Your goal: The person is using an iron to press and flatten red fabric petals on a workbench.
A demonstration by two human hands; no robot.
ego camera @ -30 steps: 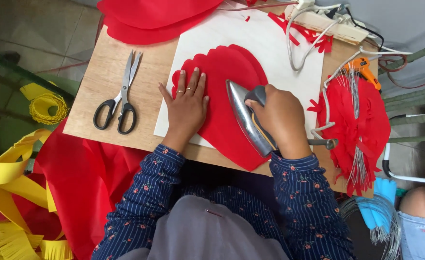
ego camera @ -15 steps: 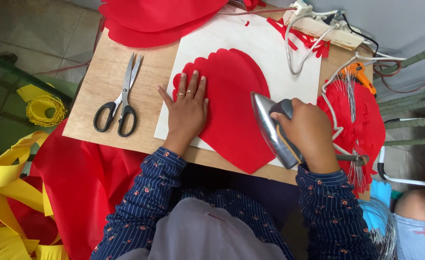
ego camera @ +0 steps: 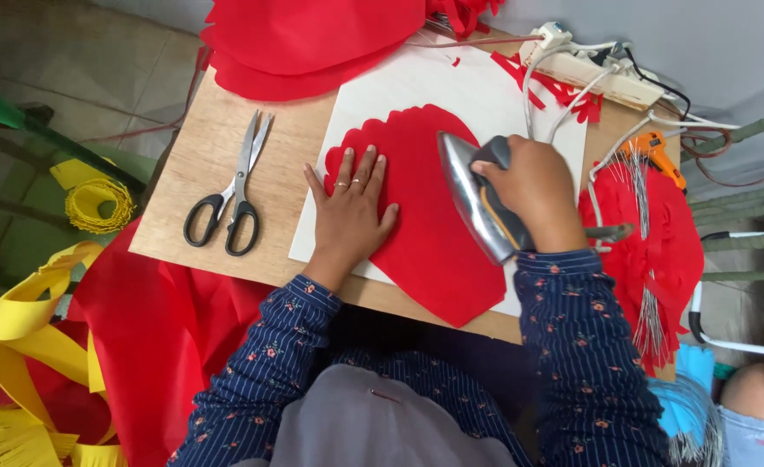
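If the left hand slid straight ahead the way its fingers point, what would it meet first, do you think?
The left hand lies flat on the red petal-shaped sheet, fingers pointing up the picture. Ahead it would likely cross the sheet's scalloped edge onto the white board, then reach the red sheet stack.

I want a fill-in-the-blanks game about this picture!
1. The right hand holds a silver ____.
2. The left hand lies flat on a ____ petal-shaped sheet.
3. The black-handled ____ lie on the wooden table, left of the white board.

Missing words: iron; red; scissors
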